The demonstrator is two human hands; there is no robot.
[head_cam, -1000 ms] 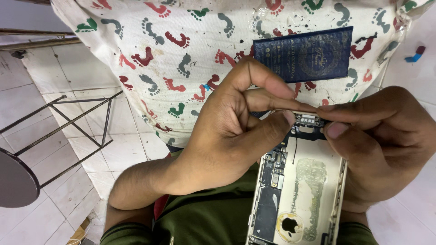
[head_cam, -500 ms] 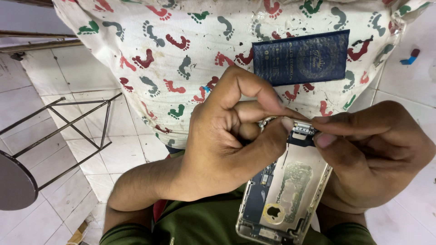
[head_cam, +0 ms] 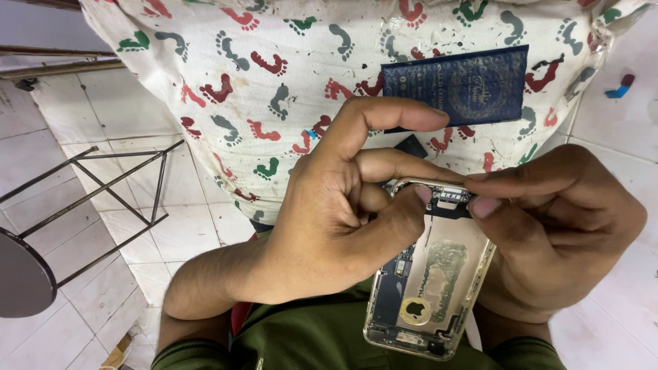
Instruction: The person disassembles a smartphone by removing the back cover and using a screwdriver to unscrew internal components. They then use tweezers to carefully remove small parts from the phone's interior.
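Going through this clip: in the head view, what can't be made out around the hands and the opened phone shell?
- Head view: what the left hand pinches at the top of the phone shell; its fingertips cover it.
- The shell's top left corner, behind the left thumb.
- The right hand palm side, hidden behind the shell.
- The dark blue booklet print: too small.

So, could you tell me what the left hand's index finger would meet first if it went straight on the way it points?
Probably the dark blue booklet beyond the left hand, though depth is unclear.

Count of things around the phone shell

One opened phone shell [head_cam: 432,281], held by two hands: left [head_cam: 329,219], right [head_cam: 562,233]; one dark blue booklet [head_cam: 456,85] above it; one metal stool [head_cam: 41,253] far left.
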